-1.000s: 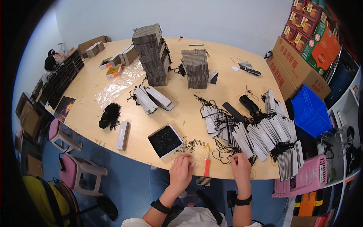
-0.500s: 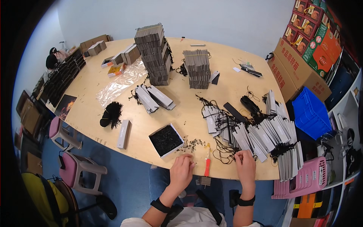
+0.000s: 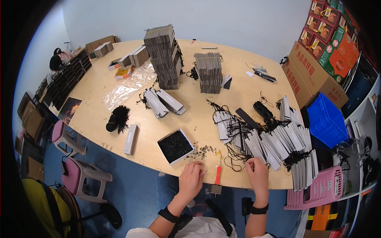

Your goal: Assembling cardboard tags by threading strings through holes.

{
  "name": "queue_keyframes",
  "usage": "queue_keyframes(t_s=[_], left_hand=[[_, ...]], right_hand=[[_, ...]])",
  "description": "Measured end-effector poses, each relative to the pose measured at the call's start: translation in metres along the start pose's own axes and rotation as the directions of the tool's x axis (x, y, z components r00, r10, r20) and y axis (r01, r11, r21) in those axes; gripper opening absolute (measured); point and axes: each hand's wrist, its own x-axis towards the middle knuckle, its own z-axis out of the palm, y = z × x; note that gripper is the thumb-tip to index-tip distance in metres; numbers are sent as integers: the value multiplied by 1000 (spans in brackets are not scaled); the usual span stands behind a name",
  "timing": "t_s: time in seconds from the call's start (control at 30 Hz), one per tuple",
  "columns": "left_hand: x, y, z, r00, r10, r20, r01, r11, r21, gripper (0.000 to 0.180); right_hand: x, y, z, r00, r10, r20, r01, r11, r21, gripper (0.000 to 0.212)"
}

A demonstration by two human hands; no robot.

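At the table's near edge my left hand (image 3: 191, 177) is closed, its fingertips pressed together; whatever is between them is too small to make out. Further right, my right hand (image 3: 258, 174) pinches a black cord beside a loose tangle of black cords (image 3: 235, 162). Between the hands lies a tool with a red handle (image 3: 218, 175), near scattered small metal clips (image 3: 204, 150). Left of these, a white box (image 3: 174, 146) holds a heap of small black pieces. Grey tags with black cords (image 3: 274, 144) lie fanned out beyond my right hand.
Tall banded stacks of grey tags (image 3: 162, 59) and a shorter stack (image 3: 208, 73) stand farther back. A black cord bundle (image 3: 118, 119) and a narrow grey box (image 3: 131, 139) lie left. Beyond the right edge are a blue crate (image 3: 327, 121) and pink basket (image 3: 319, 188). Stools (image 3: 85, 174) stand left.
My hands stay in nearly the same places, both closed. The view has shifted very slightly; nothing on the table has visibly moved.
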Motion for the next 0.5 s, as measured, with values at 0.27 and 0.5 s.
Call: queue_keyframes(t_s=[0.27,0.5], left_hand=[[-1,0,-1,1000,-16,-12,15,1000,-13,14],[-4,-1,-2,993,-118,2,116,982,-152,11]], right_hand=[[-1,-30,-60,879,8,-477,251,843,476,4],[-16,-49,-80,671,262,-694,518,504,691,18]])
